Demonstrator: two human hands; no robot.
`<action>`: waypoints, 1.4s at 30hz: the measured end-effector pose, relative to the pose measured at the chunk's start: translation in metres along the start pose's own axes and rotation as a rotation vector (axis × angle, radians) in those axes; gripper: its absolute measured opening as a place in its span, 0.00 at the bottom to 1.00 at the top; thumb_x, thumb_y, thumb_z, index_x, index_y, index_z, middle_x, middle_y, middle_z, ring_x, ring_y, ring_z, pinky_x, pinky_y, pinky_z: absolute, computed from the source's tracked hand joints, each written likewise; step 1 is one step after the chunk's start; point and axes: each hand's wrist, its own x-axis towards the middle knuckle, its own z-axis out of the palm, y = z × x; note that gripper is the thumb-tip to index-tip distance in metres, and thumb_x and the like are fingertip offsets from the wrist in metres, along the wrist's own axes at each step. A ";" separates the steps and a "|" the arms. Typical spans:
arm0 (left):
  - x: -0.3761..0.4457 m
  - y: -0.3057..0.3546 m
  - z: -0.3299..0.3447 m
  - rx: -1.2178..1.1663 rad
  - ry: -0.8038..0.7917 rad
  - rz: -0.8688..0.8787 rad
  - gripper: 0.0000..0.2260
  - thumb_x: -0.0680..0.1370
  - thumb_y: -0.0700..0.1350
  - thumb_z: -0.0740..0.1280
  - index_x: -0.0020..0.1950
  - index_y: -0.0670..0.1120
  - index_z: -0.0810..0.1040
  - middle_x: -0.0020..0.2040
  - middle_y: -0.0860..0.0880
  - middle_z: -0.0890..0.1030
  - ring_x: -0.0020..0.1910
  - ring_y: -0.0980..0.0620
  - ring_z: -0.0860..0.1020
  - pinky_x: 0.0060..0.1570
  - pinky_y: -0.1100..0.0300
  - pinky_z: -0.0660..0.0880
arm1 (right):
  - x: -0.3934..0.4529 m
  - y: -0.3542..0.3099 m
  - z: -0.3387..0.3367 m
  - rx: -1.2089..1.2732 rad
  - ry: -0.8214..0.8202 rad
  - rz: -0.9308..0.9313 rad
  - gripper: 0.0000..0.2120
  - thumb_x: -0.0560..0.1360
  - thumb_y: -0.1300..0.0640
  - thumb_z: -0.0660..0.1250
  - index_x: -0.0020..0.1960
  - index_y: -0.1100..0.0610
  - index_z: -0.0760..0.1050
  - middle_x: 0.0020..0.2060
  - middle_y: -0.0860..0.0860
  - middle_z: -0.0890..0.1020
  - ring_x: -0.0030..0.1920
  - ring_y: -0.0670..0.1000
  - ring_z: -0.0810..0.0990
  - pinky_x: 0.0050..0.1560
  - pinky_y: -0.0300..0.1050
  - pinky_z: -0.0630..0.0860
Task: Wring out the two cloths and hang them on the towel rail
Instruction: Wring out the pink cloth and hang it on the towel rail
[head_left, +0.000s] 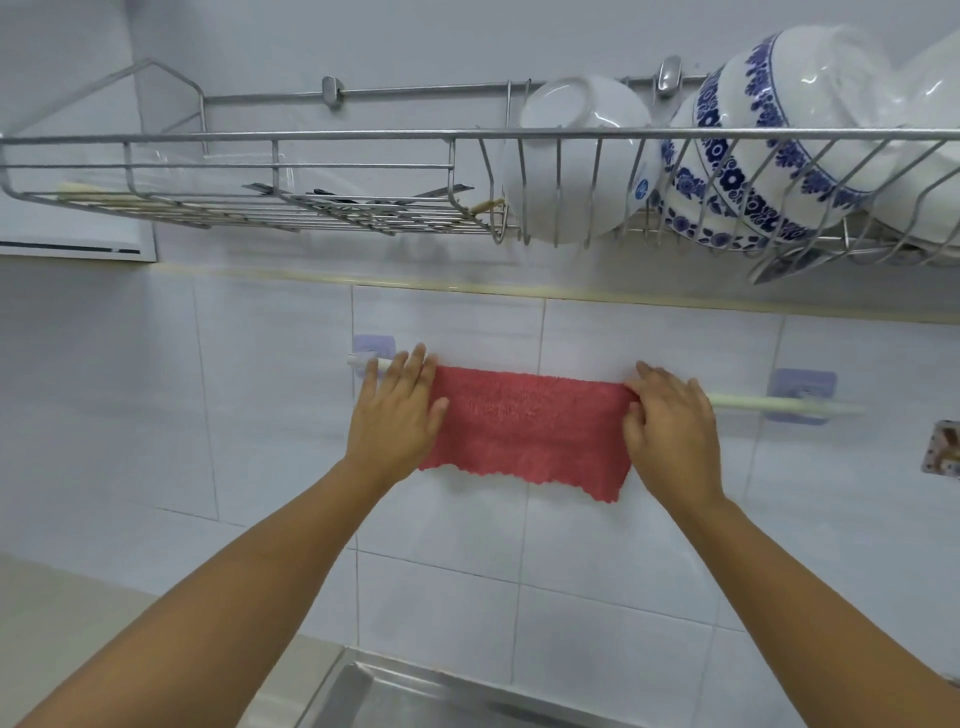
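A red cloth (530, 428) with a scalloped lower edge hangs spread over the pale towel rail (748, 401) on the tiled wall. The rail runs between two lilac stick-on holders (802, 387). My left hand (397, 410) lies at the cloth's left edge, fingers up over the rail and thumb on the fabric. My right hand (670, 421) holds the cloth's right edge, fingers over the rail's top. The stretch of rail to the right of the cloth is bare. I see no second cloth.
Above hangs a wire dish rack (270, 156) with utensils at the left and white and blue-patterned bowls (753, 156) at the right. A steel sink (374, 691) shows at the bottom. A small wall fitting (945, 449) sits at the right edge.
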 end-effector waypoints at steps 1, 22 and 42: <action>0.000 0.006 0.000 -0.044 -0.056 -0.023 0.33 0.79 0.59 0.40 0.78 0.42 0.57 0.78 0.44 0.60 0.77 0.45 0.58 0.76 0.43 0.48 | -0.001 -0.006 0.001 -0.049 -0.019 0.000 0.15 0.77 0.59 0.62 0.63 0.59 0.75 0.63 0.54 0.79 0.67 0.55 0.74 0.74 0.57 0.55; -0.001 -0.030 -0.002 0.108 -0.183 0.015 0.32 0.79 0.59 0.36 0.79 0.42 0.47 0.80 0.45 0.53 0.79 0.50 0.49 0.74 0.41 0.37 | -0.001 -0.044 0.015 -0.232 -0.039 0.080 0.22 0.79 0.49 0.51 0.61 0.58 0.76 0.58 0.52 0.82 0.65 0.52 0.75 0.70 0.61 0.53; 0.003 -0.029 -0.014 0.146 -0.190 -0.095 0.32 0.80 0.60 0.36 0.79 0.43 0.44 0.80 0.45 0.48 0.79 0.49 0.44 0.68 0.39 0.28 | 0.009 -0.056 0.003 -0.067 -0.175 0.017 0.27 0.78 0.49 0.45 0.68 0.58 0.72 0.66 0.52 0.77 0.70 0.52 0.70 0.72 0.54 0.58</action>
